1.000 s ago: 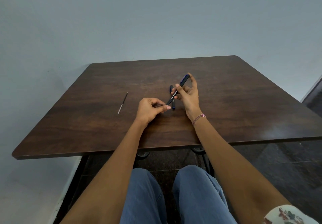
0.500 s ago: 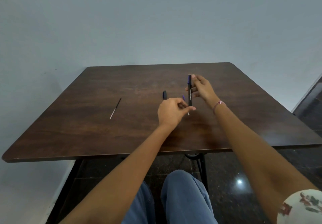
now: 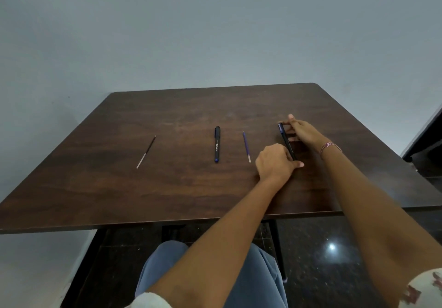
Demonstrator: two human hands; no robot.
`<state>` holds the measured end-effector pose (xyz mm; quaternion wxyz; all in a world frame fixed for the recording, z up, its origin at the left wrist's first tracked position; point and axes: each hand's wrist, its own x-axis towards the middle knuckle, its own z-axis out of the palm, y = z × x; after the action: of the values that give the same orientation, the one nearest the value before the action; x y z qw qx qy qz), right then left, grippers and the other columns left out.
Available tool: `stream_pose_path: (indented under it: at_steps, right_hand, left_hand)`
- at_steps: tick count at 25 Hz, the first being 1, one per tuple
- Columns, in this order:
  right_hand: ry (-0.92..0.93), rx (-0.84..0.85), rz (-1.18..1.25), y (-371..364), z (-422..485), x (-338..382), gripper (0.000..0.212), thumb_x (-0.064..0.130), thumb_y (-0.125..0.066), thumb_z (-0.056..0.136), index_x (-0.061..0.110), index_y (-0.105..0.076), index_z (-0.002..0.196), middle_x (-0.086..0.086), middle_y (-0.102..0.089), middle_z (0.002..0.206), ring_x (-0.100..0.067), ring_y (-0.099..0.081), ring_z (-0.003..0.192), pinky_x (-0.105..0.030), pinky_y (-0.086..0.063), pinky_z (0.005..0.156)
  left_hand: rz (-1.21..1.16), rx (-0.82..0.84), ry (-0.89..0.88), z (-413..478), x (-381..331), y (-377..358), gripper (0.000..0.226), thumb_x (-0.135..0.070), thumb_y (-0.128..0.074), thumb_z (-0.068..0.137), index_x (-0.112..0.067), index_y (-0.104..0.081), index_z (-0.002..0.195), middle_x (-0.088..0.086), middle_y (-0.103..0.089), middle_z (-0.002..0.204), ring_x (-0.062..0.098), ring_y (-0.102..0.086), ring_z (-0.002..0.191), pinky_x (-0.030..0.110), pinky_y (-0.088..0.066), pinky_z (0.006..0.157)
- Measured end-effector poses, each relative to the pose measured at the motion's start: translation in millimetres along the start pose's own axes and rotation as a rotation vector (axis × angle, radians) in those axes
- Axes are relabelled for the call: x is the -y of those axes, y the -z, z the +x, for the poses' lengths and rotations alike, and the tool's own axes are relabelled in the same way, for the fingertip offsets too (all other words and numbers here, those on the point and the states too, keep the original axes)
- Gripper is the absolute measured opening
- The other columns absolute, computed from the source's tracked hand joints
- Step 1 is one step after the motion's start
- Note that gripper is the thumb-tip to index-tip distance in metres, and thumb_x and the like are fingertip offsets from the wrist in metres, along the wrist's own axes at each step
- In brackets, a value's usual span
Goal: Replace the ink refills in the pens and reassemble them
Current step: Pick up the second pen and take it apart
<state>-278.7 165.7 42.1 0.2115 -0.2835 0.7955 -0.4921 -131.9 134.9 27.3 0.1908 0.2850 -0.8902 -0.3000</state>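
On right side of worktop (image 3: 167,188), gripping pen (image 3: 287,141) at both ends, far cap end pinched with right hand (image 3: 305,131), near tip end wrapped in curled left hand (image 3: 275,163), likely bracing for a twist. Left of it, laid apart for easy picking: blue refill (image 3: 246,146), second pen (image 3: 217,144), dark refill (image 3: 146,152). Near tip hidden under left hand; cannot tell whether touching surface.

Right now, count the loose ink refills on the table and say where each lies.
2. A dark refill lies far left; a blue refill lies between the resting pen and the held pen. More may be hidden inside the pens.
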Motion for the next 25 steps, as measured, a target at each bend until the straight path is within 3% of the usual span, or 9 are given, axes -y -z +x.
stream_pose_path:
  at_steps: [4,7,9,12,13,15,17,25]
  right_hand:
    - [-0.032,0.021,-0.007,0,14,-4,0.042,0.031,-0.032,0.104,0.007,-0.051,0.132,-0.016,-0.055,0.121,-0.025,-0.054,0.112,-0.032,-0.050,0.085]
    - [-0.047,-0.007,-0.155,5,27,-5,0.042,0.032,-0.036,0.103,0.009,-0.051,0.135,-0.016,-0.054,0.117,-0.021,-0.054,0.101,-0.038,-0.052,0.093]
    - [-0.066,-0.003,-0.151,6,32,-7,0.040,0.029,-0.038,0.102,0.008,-0.051,0.134,-0.020,-0.050,0.128,-0.019,-0.052,0.098,-0.032,-0.053,0.085]
    - [-0.040,-0.011,-0.229,8,35,-11,0.040,0.027,-0.040,0.102,0.007,-0.049,0.135,-0.018,-0.048,0.134,-0.018,-0.052,0.095,-0.012,-0.050,0.064]
    - [-0.021,-0.020,-0.286,8,37,-12,0.041,0.029,-0.040,0.102,0.008,-0.049,0.136,-0.017,-0.050,0.134,-0.021,-0.055,0.099,-0.010,-0.049,0.070]
    - [0.011,-0.027,-0.400,9,39,-13,0.042,0.033,-0.040,0.101,0.009,-0.051,0.135,-0.016,-0.054,0.134,-0.028,-0.054,0.116,-0.024,-0.042,0.092]
    - [0.015,-0.014,-0.452,10,39,-13,0.040,0.031,-0.044,0.101,0.011,-0.053,0.133,-0.016,-0.054,0.135,-0.030,-0.050,0.124,-0.031,-0.037,0.098]
    - [0.036,-0.027,-0.544,7,38,-11,0.032,0.025,-0.048,0.098,0.017,-0.059,0.127,-0.016,-0.058,0.129,-0.030,-0.055,0.113,-0.031,-0.042,0.086]
  left_hand:
    - [0.018,-0.045,0.009,6,4,-9,0.030,-0.051,-0.078,0.069,-0.024,-0.064,0.066,-0.010,-0.053,0.058,0.007,-0.047,0.059,0.027,-0.038,0.060]
    - [0.047,-0.061,-0.008,8,4,-12,0.033,-0.055,-0.074,0.071,-0.026,-0.061,0.067,-0.011,-0.055,0.063,0.011,-0.054,0.064,0.028,-0.040,0.060]
    - [0.062,-0.053,-0.018,11,4,-14,0.033,-0.056,-0.073,0.072,-0.025,-0.061,0.068,-0.010,-0.056,0.064,0.013,-0.059,0.068,0.029,-0.043,0.062]
    - [0.079,-0.059,-0.026,11,3,-16,0.034,-0.056,-0.072,0.073,-0.026,-0.057,0.066,-0.011,-0.052,0.061,0.011,-0.056,0.065,0.028,-0.042,0.061]
    - [0.080,-0.062,-0.031,11,2,-17,0.035,-0.056,-0.072,0.073,-0.026,-0.056,0.065,-0.012,-0.050,0.059,0.010,-0.054,0.063,0.028,-0.040,0.060]
    - [0.084,-0.060,-0.036,11,2,-17,0.035,-0.056,-0.072,0.073,-0.027,-0.054,0.065,-0.013,-0.045,0.056,0.009,-0.051,0.061,0.027,-0.038,0.058]
    - [0.086,-0.058,-0.038,12,2,-17,0.036,-0.057,-0.072,0.073,-0.027,-0.053,0.064,-0.013,-0.041,0.053,0.008,-0.048,0.060,0.027,-0.036,0.057]
    - [0.078,-0.062,-0.033,13,2,-18,0.037,-0.056,-0.072,0.072,-0.028,-0.050,0.062,-0.014,-0.041,0.053,0.008,-0.048,0.060,0.028,-0.035,0.057]
